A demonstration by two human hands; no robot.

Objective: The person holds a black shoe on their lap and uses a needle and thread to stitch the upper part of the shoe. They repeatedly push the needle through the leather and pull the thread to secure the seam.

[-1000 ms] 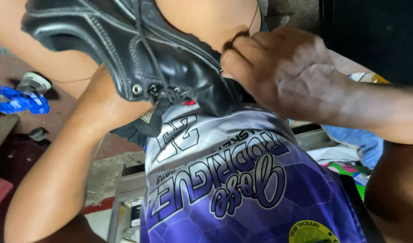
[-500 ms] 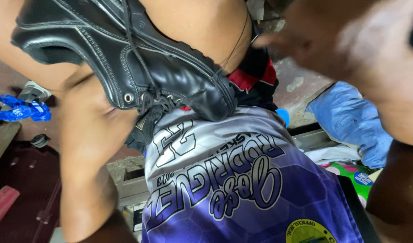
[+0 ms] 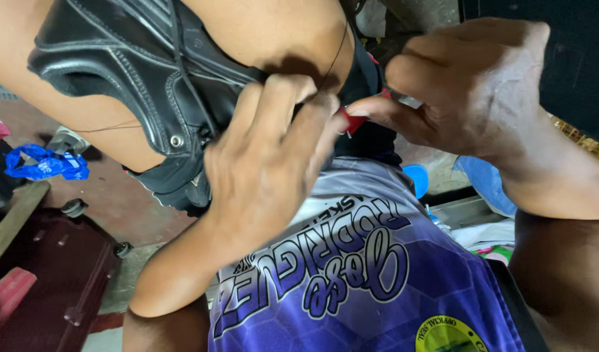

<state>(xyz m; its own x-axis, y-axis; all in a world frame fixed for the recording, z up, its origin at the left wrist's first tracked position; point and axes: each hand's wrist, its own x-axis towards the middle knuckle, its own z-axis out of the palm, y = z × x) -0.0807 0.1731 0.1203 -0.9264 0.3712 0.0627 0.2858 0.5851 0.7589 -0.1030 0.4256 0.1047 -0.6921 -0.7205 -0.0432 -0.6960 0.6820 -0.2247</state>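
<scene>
A black leather shoe [image 3: 123, 85] rests upside down across my lap, its sole side toward my body. My left hand [image 3: 267, 169] lies over the shoe's toe end, fingertips pinching a thin dark thread [image 3: 332, 58] that runs up over the pale sole. My right hand [image 3: 469, 98] is close beside it, its thumb and forefinger shut on a small red-handled tool [image 3: 353, 118] that touches the left fingertips. What the tool's tip does is hidden by the fingers. Purple printed shorts [image 3: 364, 280] cover my lap below.
A dark red suitcase [image 3: 51, 280] with small wheels lies on the floor at lower left. A crumpled blue plastic bag [image 3: 45, 163] sits on the floor at the left. Blue cloth [image 3: 488, 189] and a metal frame [image 3: 462, 212] lie at the right, behind my right forearm.
My left hand has come up over the shoe's toe and taken the thread. My right hand, which had pulled away up and right, is back at the shoe with the red tool.
</scene>
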